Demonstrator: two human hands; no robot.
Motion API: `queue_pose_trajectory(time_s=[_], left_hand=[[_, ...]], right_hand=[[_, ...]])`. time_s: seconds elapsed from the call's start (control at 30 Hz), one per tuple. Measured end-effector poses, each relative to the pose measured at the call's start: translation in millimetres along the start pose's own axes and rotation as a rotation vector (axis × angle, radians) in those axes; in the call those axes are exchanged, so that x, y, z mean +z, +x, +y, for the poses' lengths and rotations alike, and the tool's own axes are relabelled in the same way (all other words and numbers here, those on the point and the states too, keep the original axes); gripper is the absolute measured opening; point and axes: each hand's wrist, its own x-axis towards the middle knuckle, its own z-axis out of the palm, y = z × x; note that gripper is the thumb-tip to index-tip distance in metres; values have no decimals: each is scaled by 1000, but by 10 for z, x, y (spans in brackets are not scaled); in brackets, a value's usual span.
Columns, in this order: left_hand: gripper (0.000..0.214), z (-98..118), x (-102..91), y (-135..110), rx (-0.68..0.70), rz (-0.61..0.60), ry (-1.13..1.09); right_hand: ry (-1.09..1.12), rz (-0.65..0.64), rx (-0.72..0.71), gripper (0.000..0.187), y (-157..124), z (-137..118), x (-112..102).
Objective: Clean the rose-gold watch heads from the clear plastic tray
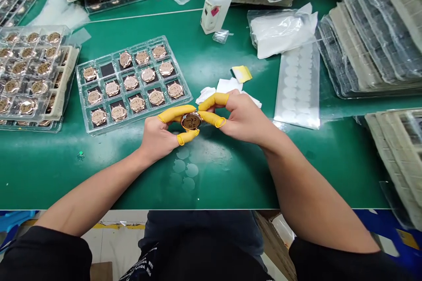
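Observation:
A round rose-gold watch case (191,120) is held above the green table, its dark back with printed marks facing up. My left hand (165,134) grips it from the left between thumb and finger, both in yellow finger cots. At its upper right edge, my right hand (235,114) has its yellow-cotted thumb and finger closed together against the case. Whether a thin film is between them I cannot make out. Beyond my left hand lies a clear plastic tray (135,116) of similar watch cases, with one pocket holding only a black pad. Several round clear films (191,170) lie below my hands.
White wipes (227,85) and a yellow-white packet (242,73) lie behind my right hand. A sheet of round films (296,92) is to the right. A plastic bottle (216,4) stands at the back. Stacked trays flank both sides (29,74), (369,35).

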Motion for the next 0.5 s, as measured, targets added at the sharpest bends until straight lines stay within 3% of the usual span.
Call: queue_pose_trajectory(time_s=[0.23, 0.5], left_hand=[[48, 22, -10, 7, 25, -53, -3], [48, 66, 0, 31, -63, -86, -107]], right_hand=[[-300, 74, -66, 7, -15, 22, 129], [-223, 185, 68, 8, -13, 80, 283]])
